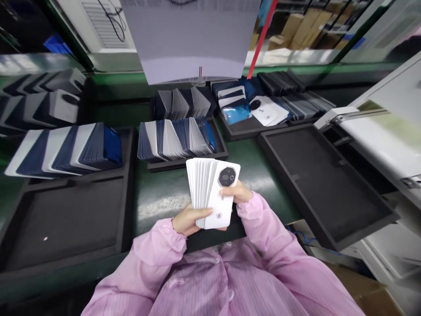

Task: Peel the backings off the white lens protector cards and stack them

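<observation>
Two hands' fingers | curled, gripping | fanned white panels, thumbs on front

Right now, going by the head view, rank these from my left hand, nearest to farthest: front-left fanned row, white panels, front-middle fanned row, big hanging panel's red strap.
From the left hand:
1. White panels, in its grip.
2. Front-middle fanned row, just ahead.
3. Front-left fanned row, ahead and left.
4. Red strap, far right, high.
</observation>
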Tool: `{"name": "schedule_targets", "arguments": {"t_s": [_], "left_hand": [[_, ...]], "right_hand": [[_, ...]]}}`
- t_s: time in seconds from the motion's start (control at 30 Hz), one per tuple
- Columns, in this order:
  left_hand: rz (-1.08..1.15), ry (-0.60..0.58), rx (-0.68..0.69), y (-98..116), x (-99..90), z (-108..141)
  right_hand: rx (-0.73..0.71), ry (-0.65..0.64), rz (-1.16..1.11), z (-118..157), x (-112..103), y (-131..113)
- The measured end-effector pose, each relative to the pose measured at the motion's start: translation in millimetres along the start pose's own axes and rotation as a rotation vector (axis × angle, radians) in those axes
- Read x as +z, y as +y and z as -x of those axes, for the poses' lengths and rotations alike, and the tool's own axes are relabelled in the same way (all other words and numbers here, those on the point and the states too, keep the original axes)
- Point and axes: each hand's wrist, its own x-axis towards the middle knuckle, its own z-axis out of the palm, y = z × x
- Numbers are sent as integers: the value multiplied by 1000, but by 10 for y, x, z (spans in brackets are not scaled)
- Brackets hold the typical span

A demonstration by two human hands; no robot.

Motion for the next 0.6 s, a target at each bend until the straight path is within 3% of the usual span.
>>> {"name": "schedule_targets", "arguments": {"t_s": [0.17, 0.37, 0.6], "left_hand": [[28, -21, -7, -29, -56, 17], [40, -1, -37, 0, 26, 50], [-36, -56, -31, -52, -10, 79]], "right_hand": [[70, 11, -78, 18, -25, -5], [78, -12, -98, 48, -2, -41], [5, -19, -48, 177, 48, -81]]}}
